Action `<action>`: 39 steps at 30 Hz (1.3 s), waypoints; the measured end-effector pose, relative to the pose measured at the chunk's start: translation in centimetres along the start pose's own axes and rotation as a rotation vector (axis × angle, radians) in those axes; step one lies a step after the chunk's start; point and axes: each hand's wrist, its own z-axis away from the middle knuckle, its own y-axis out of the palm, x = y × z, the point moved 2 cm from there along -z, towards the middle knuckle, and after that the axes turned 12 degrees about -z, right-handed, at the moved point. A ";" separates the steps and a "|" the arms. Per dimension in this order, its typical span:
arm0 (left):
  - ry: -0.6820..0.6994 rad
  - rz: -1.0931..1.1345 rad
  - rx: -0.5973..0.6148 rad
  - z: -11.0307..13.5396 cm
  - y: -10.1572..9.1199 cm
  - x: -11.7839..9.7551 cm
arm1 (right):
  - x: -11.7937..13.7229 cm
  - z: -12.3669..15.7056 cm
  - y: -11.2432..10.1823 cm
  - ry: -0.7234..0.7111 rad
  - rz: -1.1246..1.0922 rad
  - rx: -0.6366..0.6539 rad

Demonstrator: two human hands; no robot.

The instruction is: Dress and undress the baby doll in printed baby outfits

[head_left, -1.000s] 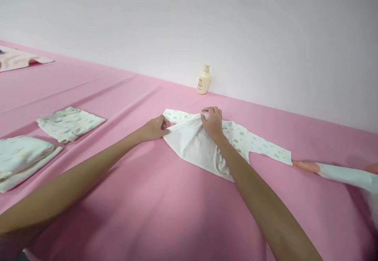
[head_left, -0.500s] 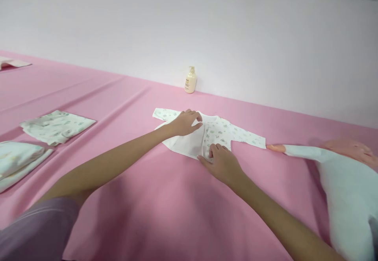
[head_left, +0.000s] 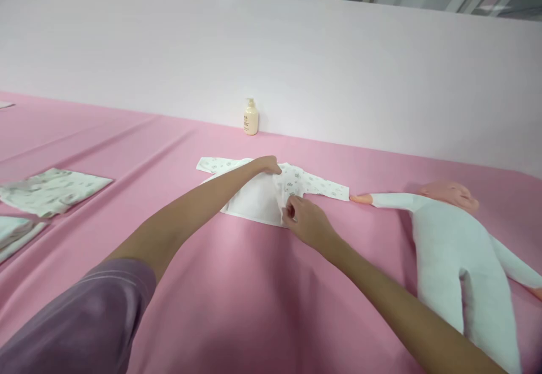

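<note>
A small white baby shirt [head_left: 254, 196] with a green print lies spread on the pink table cover [head_left: 237, 284], sleeves out to both sides. My left hand [head_left: 267, 165] reaches over it and pinches the cloth near the collar. My right hand [head_left: 305, 221] is closed on the shirt's front edge near its lower right side. A baby doll [head_left: 449, 233] in a pale blue suit lies on its back to the right, one arm stretched toward the shirt's right sleeve.
A cream pump bottle [head_left: 250, 117] stands against the white wall behind the shirt. Folded printed garments [head_left: 53, 190] lie at the left, with another folded stack [head_left: 14, 233] at the left edge.
The view has swung right, bringing the whole doll into sight. My left hand went from the shirt's left side to its collar; my right hand came down to the front edge and pinched it.
</note>
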 end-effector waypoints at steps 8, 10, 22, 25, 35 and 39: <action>0.029 0.245 -0.040 -2.2 -1.1 -6.1 | -6.4 2.9 -7.3 0.237 -0.069 -0.053; 0.052 0.280 -0.038 -2.9 -0.4 -8.2 | -8.0 3.5 -8.1 0.299 -0.101 -0.030; 0.288 0.076 -0.384 -0.8 5.2 -8.6 | -10.2 6.2 -6.7 0.051 0.136 -0.206; 0.440 -0.093 -0.382 -0.2 7.2 -7.7 | -7.5 7.3 -4.7 -0.130 0.115 -0.012; 0.409 -0.241 -0.311 -0.2 8.8 -7.5 | -6.4 8.5 -2.0 -0.178 0.116 0.224; 0.357 -0.257 -0.408 1.8 8.1 -8.2 | -5.1 8.9 -2.2 -0.208 0.202 0.157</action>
